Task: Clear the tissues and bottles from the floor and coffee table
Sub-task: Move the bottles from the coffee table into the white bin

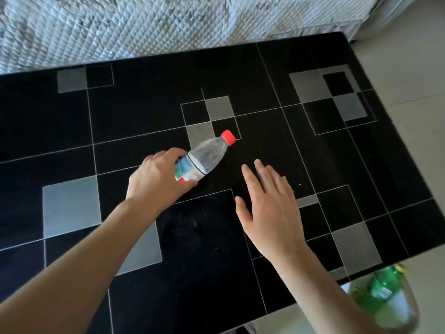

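A clear plastic bottle (pixel 207 156) with a red cap lies tilted over the black coffee table (pixel 265 273), cap pointing to the far right. My left hand (pixel 157 180) grips its labelled lower half, fingers and thumb curled round it. My right hand (pixel 269 206) hovers flat just right of the bottle, fingers straight, holding nothing. A green bottle (pixel 385 296) sits at the lower right, beyond the table's near corner, inside what looks like a clear bag or bin. No tissues are in view.
A sofa with a quilted pale cover (pixel 144 27) runs along the table's far side. Pale floor tiles (pixel 414 116) show to the right of the table and along its near edge.
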